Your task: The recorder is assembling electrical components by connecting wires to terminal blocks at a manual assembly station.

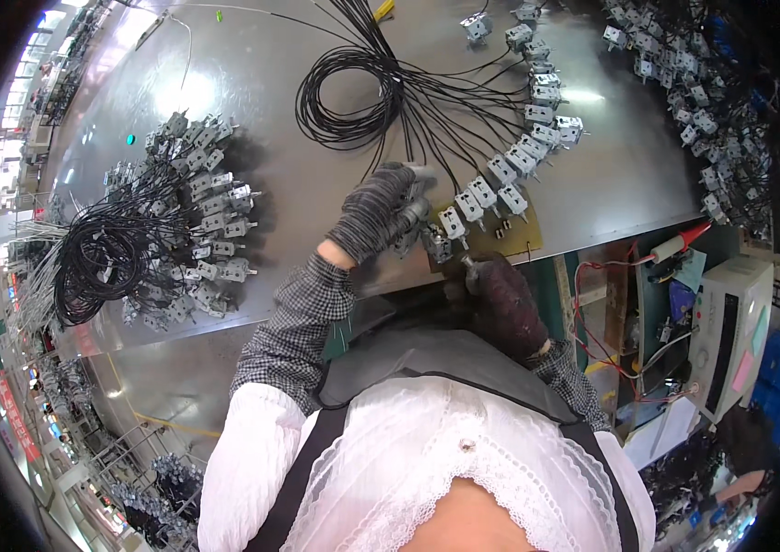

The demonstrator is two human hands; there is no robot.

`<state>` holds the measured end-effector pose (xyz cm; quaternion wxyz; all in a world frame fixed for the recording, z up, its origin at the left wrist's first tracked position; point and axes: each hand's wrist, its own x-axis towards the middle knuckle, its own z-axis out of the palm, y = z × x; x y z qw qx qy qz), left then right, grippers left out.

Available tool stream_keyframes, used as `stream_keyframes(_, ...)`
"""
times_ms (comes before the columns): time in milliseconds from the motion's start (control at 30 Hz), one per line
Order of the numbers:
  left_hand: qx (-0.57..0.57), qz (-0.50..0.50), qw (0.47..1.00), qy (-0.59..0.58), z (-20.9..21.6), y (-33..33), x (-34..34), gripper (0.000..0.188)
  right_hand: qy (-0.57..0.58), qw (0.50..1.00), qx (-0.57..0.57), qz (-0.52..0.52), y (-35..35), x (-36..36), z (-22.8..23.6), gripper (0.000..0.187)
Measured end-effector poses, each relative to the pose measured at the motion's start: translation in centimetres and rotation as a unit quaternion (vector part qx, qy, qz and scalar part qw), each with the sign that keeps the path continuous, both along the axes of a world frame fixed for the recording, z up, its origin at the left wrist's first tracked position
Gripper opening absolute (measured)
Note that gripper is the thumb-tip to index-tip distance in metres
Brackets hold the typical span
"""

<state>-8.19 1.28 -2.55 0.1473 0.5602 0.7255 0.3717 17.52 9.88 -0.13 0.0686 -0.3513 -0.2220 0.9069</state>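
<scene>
My left hand (379, 213), in a grey striped glove, is closed around a small boxy metal part (406, 241) at the table's near edge. Its fingers hide much of that part. A similar part (437, 245) lies just right of those fingers. My right hand (508, 299), in a dark reddish glove, is curled just off the edge, its fingertips near that part. What it grips, if anything, is hidden. Rightward, a curved row of boxy metal parts (525, 155) with short shafts trails thin black cables into a coil (344, 99). A yellowish board (519, 237) lies under the nearest ones.
The metal table (289, 55) carries a cabled pile of parts (197, 212) at left and another heap (684, 101) at far right. Beyond the right edge are a red-tipped probe (682, 242) with red wires and a pale instrument box (730, 322). A person's arm (741, 488) shows lower right.
</scene>
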Motion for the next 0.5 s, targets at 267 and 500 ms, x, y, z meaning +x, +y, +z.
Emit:
stream_keyframes(267,-0.039,0.073,0.986,-0.147,4.5,1.2,2.8,0.034,-0.015,0.836,0.529,0.148,-0.5,-0.7,-1.6,0.026)
stream_keyframes(500,0.087,0.071,0.973,-0.201,0.8,2.8,6.4,0.044,0.131,0.619,0.749,0.197,-1.7,-2.6,-5.0,0.029)
